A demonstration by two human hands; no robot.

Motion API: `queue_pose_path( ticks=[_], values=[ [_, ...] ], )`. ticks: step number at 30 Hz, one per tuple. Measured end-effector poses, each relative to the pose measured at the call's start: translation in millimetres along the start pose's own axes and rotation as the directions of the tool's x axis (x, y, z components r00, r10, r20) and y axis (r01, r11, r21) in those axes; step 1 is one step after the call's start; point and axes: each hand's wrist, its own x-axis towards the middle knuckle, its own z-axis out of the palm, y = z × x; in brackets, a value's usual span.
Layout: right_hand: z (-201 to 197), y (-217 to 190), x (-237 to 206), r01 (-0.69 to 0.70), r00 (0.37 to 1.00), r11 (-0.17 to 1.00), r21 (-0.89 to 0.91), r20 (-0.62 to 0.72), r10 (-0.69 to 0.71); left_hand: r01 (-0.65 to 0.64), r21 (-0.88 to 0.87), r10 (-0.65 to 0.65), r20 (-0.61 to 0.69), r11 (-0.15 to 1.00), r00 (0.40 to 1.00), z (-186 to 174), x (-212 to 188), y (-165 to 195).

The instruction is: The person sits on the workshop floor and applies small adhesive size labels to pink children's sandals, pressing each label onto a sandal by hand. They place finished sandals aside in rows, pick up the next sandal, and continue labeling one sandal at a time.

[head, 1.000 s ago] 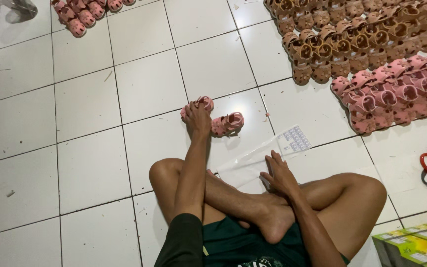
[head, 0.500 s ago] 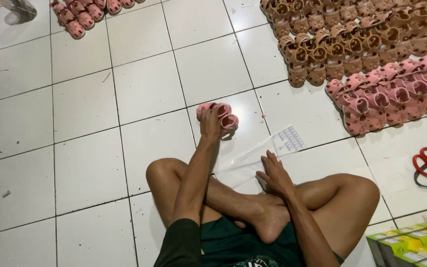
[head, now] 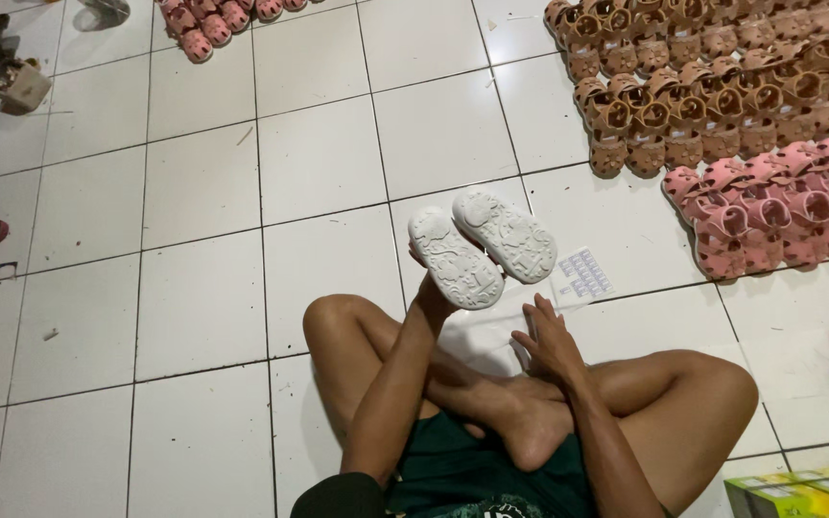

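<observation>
Head view is showing a white tiled floor [head: 203,317] stretching away, glossy with dark grout lines. Far right, brown moulded sandals [head: 712,77] are lying in rows, with pink sandals [head: 789,206] nearer beneath them. Near right, a yellow-green box [head: 798,494] is sitting at the corner. A clear plastic bag [head: 491,331] with a small white label sheet [head: 582,276] is lying flat ahead of the crossed legs. The left hand [head: 431,285] is grasping a pair of small sandals [head: 480,245], now lifted off the floor with pale patterned soles turned up, where earlier they lay pink side up. The right hand [head: 549,338] is resting open, fingers spread on the bag.
</observation>
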Motion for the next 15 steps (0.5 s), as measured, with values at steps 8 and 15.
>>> queue_pose_path(
  ticks=[8, 15],
  values=[
    [0, -1, 0, 0.023, 1.0, 0.999, 0.03, -0.004, -0.023, 0.503, -0.661, -0.46, 0.26, 0.557, 0.849, -11, 20, 40],
    [-10, -14, -1, 0.046, 0.999, 0.996, 0.08, 0.006, -0.047, 0.524, -0.681, -0.483, 0.276, 0.511, 0.831, -13, 32, 56]
  ],
)
